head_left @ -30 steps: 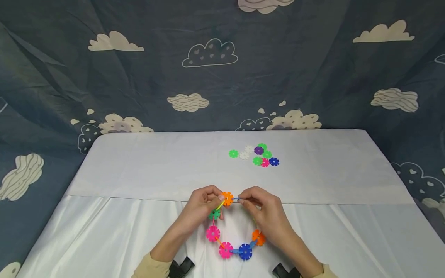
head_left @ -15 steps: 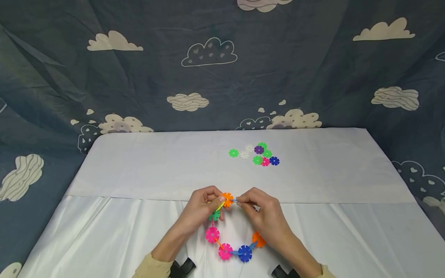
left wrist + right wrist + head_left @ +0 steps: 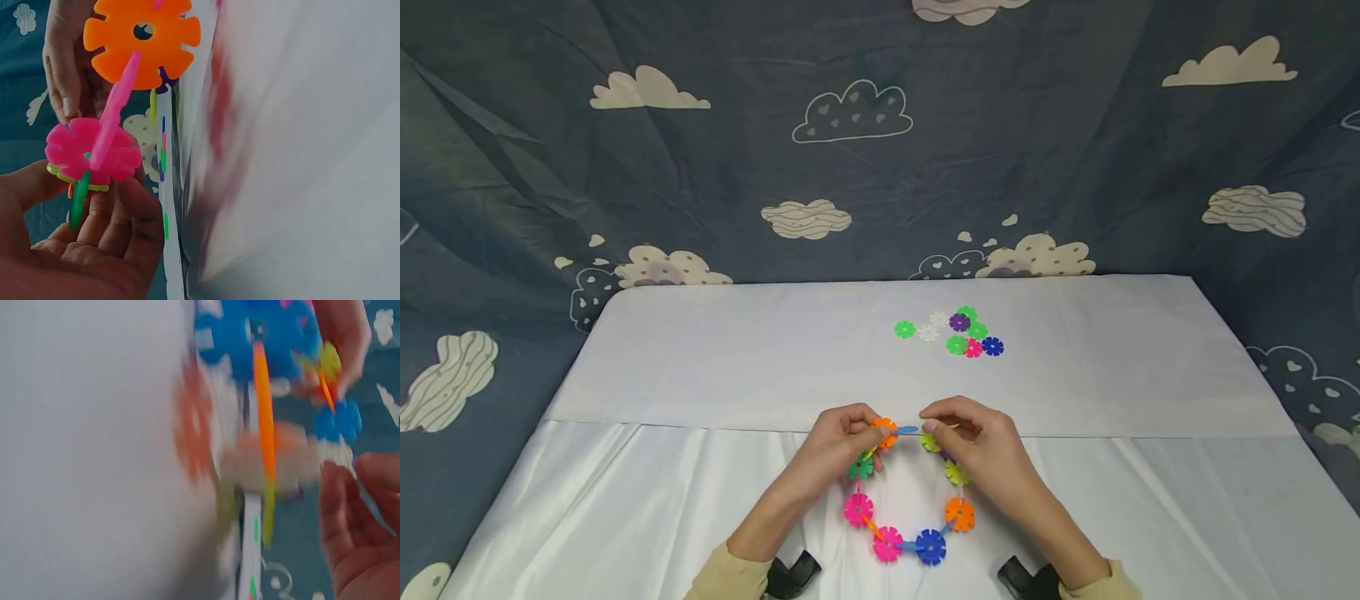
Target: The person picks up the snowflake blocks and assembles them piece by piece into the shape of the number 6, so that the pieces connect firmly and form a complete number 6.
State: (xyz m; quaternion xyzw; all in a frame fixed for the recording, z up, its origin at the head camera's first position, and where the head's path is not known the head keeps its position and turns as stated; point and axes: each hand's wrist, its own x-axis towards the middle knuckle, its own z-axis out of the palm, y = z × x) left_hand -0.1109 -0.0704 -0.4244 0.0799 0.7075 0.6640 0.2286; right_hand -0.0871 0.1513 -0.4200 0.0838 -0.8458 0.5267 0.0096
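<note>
A chain of notched plastic discs hangs in a loop between the two hands, through pink discs (image 3: pixel 887 544) and a dark blue disc (image 3: pixel 931 547) at the bottom. My left hand (image 3: pixel 842 437) pinches its left end at an orange disc (image 3: pixel 886 432). From that disc a light blue disc (image 3: pixel 906 430) sticks out edge-on to the right. My right hand (image 3: pixel 970 429) has thumb and forefinger together at the other end, by a yellow-green disc (image 3: pixel 930 442). A small gap separates the blue disc from the right fingertips. The right wrist view shows that blue disc (image 3: pixel 338 419) close above the right fingers.
Several loose discs, green (image 3: pixel 905 330), white (image 3: pixel 928 333), purple (image 3: pixel 959 322), pink (image 3: pixel 973 348) and blue (image 3: pixel 992 346), lie farther back on the white-covered table (image 3: pixel 715 358). A dark cloud-printed cloth (image 3: pixel 865 183) hangs behind the table.
My right fingers have let go of the light blue disc and moved slightly right. Yellow-green discs on the chain's right side now show below that hand. The left hand stays nearly in place.
</note>
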